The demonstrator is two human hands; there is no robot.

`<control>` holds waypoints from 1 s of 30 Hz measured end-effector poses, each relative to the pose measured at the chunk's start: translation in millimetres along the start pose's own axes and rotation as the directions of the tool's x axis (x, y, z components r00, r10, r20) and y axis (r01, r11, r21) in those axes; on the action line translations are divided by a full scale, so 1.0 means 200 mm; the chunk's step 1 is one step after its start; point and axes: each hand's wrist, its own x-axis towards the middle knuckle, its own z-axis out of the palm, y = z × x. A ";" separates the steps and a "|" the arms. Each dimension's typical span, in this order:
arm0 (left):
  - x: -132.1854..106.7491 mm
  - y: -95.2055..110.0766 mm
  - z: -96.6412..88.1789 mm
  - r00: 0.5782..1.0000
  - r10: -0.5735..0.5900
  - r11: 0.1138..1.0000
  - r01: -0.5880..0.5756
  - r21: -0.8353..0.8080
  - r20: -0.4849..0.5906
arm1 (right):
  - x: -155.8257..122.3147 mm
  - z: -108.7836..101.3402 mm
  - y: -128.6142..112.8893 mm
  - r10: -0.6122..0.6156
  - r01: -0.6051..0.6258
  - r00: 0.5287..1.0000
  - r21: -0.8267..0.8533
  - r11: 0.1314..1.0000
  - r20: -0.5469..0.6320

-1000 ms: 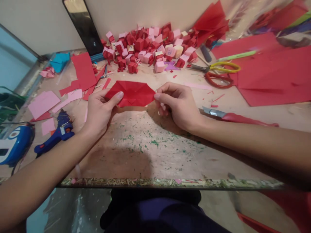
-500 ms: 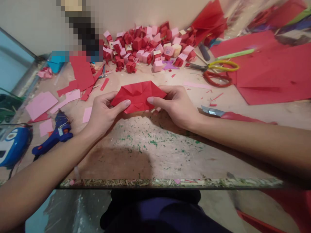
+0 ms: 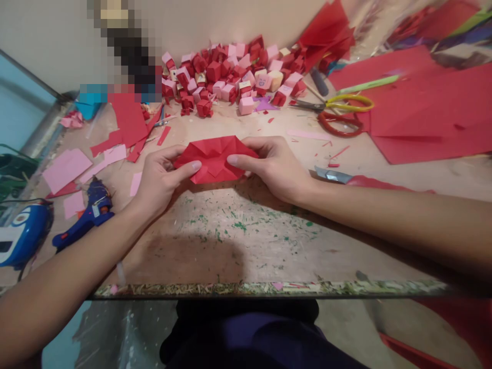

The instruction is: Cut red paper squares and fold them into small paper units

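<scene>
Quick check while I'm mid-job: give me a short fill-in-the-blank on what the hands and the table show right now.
1. Both the left hand and the right hand grip one folded piece of ____ paper.
2. The scissors with yellow handles lie on the person's ____ side.
3. Left of the left hand lies a ____ glue gun.
4. Against the wall sits a pile of red and pink paper ____.

Missing words: red; right; blue; cubes

No text, label or number can be read anywhere.
</scene>
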 end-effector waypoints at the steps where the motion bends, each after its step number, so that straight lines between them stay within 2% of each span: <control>1: 0.00 0.01 0.00 1.000 -0.007 1.000 0.007 0.027 0.020 | 0.00 0.00 0.00 -0.010 0.010 1.000 -0.020 1.000 0.000; 7: -0.02 0.06 0.03 1.000 0.016 0.985 -0.021 0.170 0.026 | 0.00 0.00 0.01 -0.017 0.018 1.000 -0.106 0.994 0.012; 13: -0.03 0.05 0.04 0.999 0.038 0.988 -0.035 0.147 -0.023 | 0.00 0.00 0.01 -0.021 0.027 0.997 -0.079 0.996 0.069; 20: -0.04 0.06 0.04 1.000 0.013 0.991 -0.015 0.134 0.013 | -0.01 0.01 -0.01 -0.032 0.041 0.994 -0.090 0.995 0.101; 25: -0.03 0.05 0.05 1.000 0.024 0.992 -0.022 0.127 -0.019 | -0.02 0.01 0.00 -0.033 0.045 0.995 -0.128 0.991 0.091; 30: -0.04 0.03 0.04 0.997 0.061 0.990 -0.054 0.130 -0.056 | -0.01 0.01 -0.01 -0.050 0.056 0.996 -0.082 0.995 0.076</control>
